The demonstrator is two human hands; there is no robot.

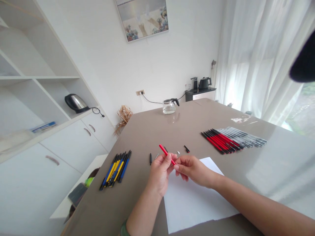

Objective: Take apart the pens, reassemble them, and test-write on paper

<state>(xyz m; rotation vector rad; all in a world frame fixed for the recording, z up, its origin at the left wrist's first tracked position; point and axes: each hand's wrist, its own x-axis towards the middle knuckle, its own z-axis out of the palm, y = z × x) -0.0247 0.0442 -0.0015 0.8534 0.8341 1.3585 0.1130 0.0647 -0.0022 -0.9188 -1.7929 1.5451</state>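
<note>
A red pen barrel [163, 149], tilted with its upper end to the left, is held between my two hands above a white sheet of paper [197, 205]. My left hand [157, 173] grips its middle between thumb and fingers. At the lower end, the thumb and fingers of my right hand [194, 168] pinch the barrel. Just beyond the hands lie loose pen parts: a black grip piece [150, 159], a thin light piece [157, 156], a small white tip [178, 152] and a black piece with a red end [187, 149]. My fingers hide part of the barrel.
Blue and yellow pens [115, 170] lie grouped at left on the brown table [145, 131]. Red-and-black pens [220, 141] and clear pens [242, 136] are lined up at right. A glass pot [169, 107] stands at the far end; a kettle [76, 103] sits in the shelf.
</note>
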